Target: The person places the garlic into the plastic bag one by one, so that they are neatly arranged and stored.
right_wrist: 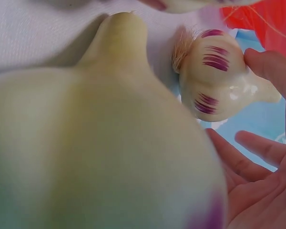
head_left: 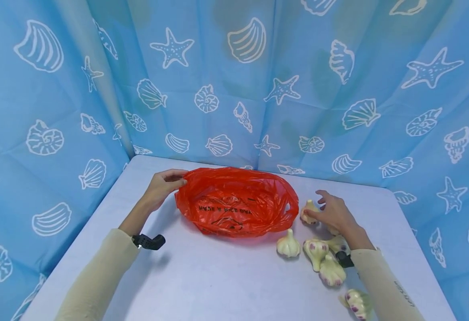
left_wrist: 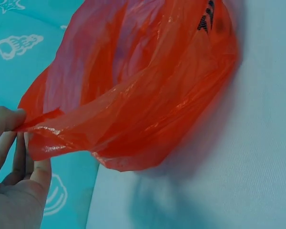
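Note:
A red plastic bag (head_left: pixel 226 207) with black print lies on the table, its mouth spread wide. My left hand (head_left: pixel 160 189) pinches the bag's left rim between thumb and fingers, as the left wrist view shows at the bag's edge (left_wrist: pixel 62 129). To the right of the bag, my right hand (head_left: pixel 335 214) is around a garlic bulb (head_left: pixel 308 213), thumb and fingers apart. In the right wrist view the thumb touches this purple-streaked bulb (right_wrist: pixel 214 78), while the other fingers lie spread below it. Another bulb (right_wrist: pixel 95 148) fills the near part of that view.
Several more garlic bulbs lie at the right: one by the bag's front (head_left: pixel 288 244), some clustered under my right wrist (head_left: pixel 316 250), and one near the front edge (head_left: pixel 356 304). A blue shell-patterned curtain (head_left: pixel 218 89) surrounds the white table (head_left: pixel 218 281).

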Action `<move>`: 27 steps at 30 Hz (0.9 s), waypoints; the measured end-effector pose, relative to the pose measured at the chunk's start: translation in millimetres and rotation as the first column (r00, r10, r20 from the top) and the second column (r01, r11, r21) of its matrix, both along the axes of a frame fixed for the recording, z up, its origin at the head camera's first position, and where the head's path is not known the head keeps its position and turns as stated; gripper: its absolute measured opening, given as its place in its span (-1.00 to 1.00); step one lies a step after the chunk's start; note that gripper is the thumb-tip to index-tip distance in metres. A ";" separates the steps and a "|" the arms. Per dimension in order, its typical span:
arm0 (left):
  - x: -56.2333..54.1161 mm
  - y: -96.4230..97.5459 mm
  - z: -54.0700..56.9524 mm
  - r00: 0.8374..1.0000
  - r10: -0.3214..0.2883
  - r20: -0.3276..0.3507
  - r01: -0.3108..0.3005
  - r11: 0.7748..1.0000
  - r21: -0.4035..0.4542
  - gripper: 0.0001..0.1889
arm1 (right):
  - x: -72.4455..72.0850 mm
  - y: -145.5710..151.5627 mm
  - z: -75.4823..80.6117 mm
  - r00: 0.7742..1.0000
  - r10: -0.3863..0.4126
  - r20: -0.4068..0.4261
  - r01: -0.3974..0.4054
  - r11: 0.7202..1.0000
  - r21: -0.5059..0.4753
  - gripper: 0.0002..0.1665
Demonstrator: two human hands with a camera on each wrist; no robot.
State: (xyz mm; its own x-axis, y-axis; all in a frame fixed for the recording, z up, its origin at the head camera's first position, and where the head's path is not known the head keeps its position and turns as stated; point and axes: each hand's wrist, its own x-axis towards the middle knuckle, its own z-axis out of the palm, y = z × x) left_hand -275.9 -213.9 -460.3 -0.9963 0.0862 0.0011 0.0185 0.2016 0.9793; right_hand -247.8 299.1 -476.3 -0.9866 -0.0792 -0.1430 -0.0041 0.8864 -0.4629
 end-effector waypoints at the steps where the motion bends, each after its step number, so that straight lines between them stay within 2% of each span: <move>1: 0.2 0.3 -0.3 1.000 0.004 -0.007 -0.004 1.000 0.005 -0.56 | -0.3 0.3 -0.6 1.000 0.006 0.005 -0.006 1.000 0.001 0.10; 8: 22.2 11.2 32.4 0.999 0.000 -0.039 -0.001 1.000 -0.021 -0.56 | -1.7 -2.7 -1.8 0.998 0.003 0.055 -0.002 1.000 -0.020 -0.02; 12: 25.3 14.6 34.7 0.996 0.025 -0.084 -0.030 0.998 -0.059 -0.57 | -1.6 -4.2 -2.9 0.997 -0.003 0.078 0.007 0.999 -0.048 -0.12; 15: 25.2 15.9 32.8 0.994 0.040 -0.100 -0.048 0.996 -0.081 -0.58 | -2.0 -5.8 -3.4 0.998 0.002 0.071 0.002 0.999 -0.050 -0.17; 19: 15.8 11.4 17.5 0.994 0.051 -0.096 -0.060 0.994 -0.087 -0.57 | -2.0 -8.1 -3.1 0.999 0.027 0.044 -0.025 0.999 -0.033 -0.18; 22: 8.0 5.7 3.3 0.995 0.036 -0.097 -0.045 0.995 -0.090 -0.54 | -1.4 -9.4 -2.0 0.999 0.045 0.018 -0.045 0.999 -0.024 -0.15; 27: 8.2 1.2 -4.6 0.995 -0.007 -0.098 -0.001 0.996 -0.087 -0.54 | 1.1 -10.9 0.0 0.999 0.033 0.026 -0.032 0.999 -0.034 -0.11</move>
